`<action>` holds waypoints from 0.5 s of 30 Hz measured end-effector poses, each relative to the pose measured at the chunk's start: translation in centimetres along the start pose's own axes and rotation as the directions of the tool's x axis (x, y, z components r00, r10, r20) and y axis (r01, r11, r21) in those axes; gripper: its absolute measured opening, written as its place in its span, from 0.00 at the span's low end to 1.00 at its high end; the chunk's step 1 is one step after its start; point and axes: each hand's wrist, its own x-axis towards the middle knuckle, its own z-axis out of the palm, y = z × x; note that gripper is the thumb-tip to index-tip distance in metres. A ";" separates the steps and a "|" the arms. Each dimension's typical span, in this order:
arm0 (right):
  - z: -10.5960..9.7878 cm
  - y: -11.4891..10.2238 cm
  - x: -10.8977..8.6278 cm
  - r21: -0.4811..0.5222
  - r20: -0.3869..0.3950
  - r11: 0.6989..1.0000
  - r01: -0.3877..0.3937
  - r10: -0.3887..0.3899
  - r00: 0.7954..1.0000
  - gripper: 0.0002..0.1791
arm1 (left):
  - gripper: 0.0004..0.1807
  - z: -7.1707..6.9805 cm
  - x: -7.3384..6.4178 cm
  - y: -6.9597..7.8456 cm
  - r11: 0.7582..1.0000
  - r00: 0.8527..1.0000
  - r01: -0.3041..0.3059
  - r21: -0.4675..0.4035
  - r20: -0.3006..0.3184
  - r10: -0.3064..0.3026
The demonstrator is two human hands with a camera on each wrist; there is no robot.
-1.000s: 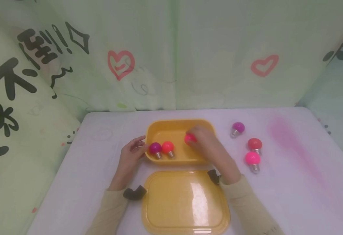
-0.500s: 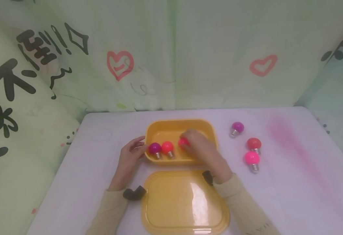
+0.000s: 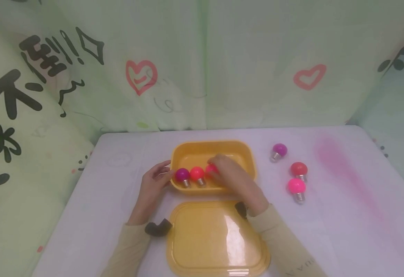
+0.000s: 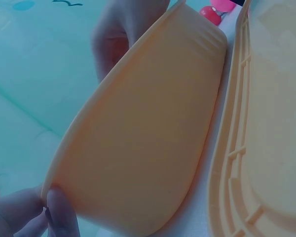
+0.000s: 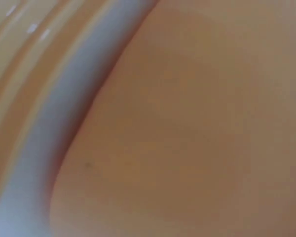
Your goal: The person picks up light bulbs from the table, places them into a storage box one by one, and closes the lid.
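Observation:
In the head view a yellow plastic box stands on the table, open side up. My left hand is at its left end, and the left wrist view has the thumb and fingers pinching the rim. My right hand reaches into the box and holds a pink light bulb, its lower part hidden by the hand. Left of that bulb lie a purple bulb and a pinkish-red bulb, side by side along the near wall. The right wrist view is filled by the box's blurred outer wall.
A yellow lid lies flat in front of the box, under the forearms. To the right, on the white table, are a purple bulb, a red bulb and a pink bulb. Printed curtains hang behind.
My right hand has moved left inside the box, bringing the pink bulb close beside the pinkish-red one. My left hand stays at the left end.

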 end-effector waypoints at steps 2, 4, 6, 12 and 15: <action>0.0 -0.1 0.1 -0.007 0.016 1.000 -0.010 0.011 1.000 0.17 | 0.24 0.0 0.0 0.0 1.000 1.000 0.002 0.008 -0.003 -0.002; -0.1 -0.1 0.2 -0.015 0.025 1.000 -0.015 0.016 1.000 0.17 | 0.25 0.0 0.0 0.1 1.000 1.000 0.005 0.013 -0.006 -0.005; -0.2 -0.2 0.2 -0.014 0.034 1.000 -0.026 0.026 0.999 0.18 | 0.24 0.0 0.1 0.0 1.000 1.000 0.009 0.017 -0.007 -0.009; -0.6 -0.2 0.2 0.005 0.067 0.998 -0.067 0.067 0.995 0.19 | 0.24 0.1 0.1 -0.1 1.000 1.000 0.013 0.015 -0.008 -0.013; -0.9 0.0 0.3 -0.003 0.073 0.997 -0.072 0.072 0.995 0.20 | 0.24 0.1 0.1 0.0 1.000 1.000 0.009 0.005 -0.009 -0.009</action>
